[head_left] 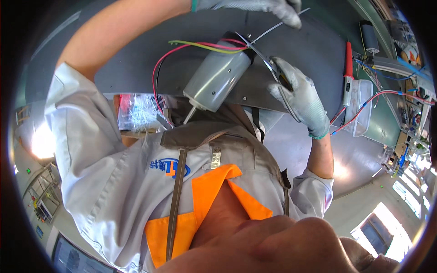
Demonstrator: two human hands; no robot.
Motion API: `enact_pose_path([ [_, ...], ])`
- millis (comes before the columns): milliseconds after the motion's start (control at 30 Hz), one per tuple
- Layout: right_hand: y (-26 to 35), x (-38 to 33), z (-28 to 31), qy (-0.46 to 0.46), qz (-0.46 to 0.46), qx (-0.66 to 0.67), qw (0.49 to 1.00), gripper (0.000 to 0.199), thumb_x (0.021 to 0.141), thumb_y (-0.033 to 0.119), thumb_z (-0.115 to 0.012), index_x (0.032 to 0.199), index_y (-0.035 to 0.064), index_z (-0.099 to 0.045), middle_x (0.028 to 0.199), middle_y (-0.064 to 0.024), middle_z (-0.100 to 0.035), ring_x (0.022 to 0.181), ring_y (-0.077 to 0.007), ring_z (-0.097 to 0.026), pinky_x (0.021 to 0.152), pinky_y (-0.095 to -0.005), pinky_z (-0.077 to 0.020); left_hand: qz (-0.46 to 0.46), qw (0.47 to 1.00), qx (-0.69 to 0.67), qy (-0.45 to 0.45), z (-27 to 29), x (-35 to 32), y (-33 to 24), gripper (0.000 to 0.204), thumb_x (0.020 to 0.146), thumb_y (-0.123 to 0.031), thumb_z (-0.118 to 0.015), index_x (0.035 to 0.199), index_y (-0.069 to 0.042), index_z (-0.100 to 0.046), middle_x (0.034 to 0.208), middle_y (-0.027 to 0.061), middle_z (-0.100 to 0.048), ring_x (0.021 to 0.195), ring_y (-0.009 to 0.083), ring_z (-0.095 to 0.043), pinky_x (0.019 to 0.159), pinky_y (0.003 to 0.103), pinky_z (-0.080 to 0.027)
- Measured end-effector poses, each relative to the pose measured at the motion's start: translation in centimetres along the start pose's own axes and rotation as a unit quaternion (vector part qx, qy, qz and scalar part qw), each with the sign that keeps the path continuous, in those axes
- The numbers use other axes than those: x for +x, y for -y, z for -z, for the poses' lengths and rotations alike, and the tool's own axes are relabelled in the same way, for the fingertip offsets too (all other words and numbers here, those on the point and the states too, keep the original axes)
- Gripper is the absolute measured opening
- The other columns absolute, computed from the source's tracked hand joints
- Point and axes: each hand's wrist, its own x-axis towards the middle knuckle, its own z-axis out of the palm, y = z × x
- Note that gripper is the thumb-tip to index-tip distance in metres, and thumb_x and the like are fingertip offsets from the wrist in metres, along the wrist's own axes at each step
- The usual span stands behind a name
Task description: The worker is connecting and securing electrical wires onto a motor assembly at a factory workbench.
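A grey cylindrical motor (216,77) lies tilted near the bench's front edge, its metal shaft pointing toward me. Red and yellow-green wires (200,44) run across its dark far end. From that end a thin white cable tie (268,32) stretches up to the right. My left hand (277,10), gloved and partly cut off by the picture's upper edge, has its fingers closed around the tie's tail. Scissors (264,58) sit in my gloved right hand (298,93), the fingers wrapped around the handles. Their blades meet the tie beside the motor's end.
To the right, a red-handled tool (348,68) lies beside a clear plastic tray (363,107). Farther back stands another dark cylinder (369,37). Red and blue wires (378,94) cross the right side. A bag of white strips (139,111) sits below the bench edge.
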Motion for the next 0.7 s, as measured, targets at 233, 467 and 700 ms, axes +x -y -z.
enact_pose_path([
  [233,2.6,-0.2,0.1,0.027,-0.033,-0.057,0.997,0.053,0.086,0.03,-0.078,0.127,0.0026,-0.058,0.085,-0.0197,-0.066,0.077,-0.0358,-0.066,0.07,-0.0408,-0.052,0.028,0.999,0.037,-0.004,-0.2,-0.5,-0.7,0.027,0.084,-0.023,-0.078,0.091,0.002,-0.073,0.064,0.0085,-0.059,0.063,0.0113,-0.054,0.06,0.032,-0.044],
  [467,-4.2,-1.1,0.7,-0.084,-0.144,-0.306,0.938,0.045,0.088,0.028,-0.071,0.126,0.0072,-0.061,0.086,-0.0196,-0.069,0.079,-0.0396,-0.068,0.068,-0.0486,-0.0521,0.119,0.992,0.005,-0.04,4.5,-12.5,0.9,0.022,0.09,-0.023,-0.076,0.099,-0.003,-0.076,0.075,-0.0039,-0.063,0.072,0.0036,-0.053,0.062,0.024,-0.044],
  [700,-1.9,-0.9,-0.7,0.029,-0.242,0.175,0.954,0.033,0.099,0.027,-0.066,0.115,-0.0023,-0.07,0.093,-0.0032,-0.069,0.081,-0.0077,-0.06,0.074,-0.0243,-0.0501,0.261,0.888,0.366,0.094,0.1,-30.6,4.4,0.055,0.078,-0.046,-0.078,0.114,-0.006,-0.068,0.104,0.0201,-0.068,0.098,0.0365,-0.065,0.088,0.043,-0.052],
])
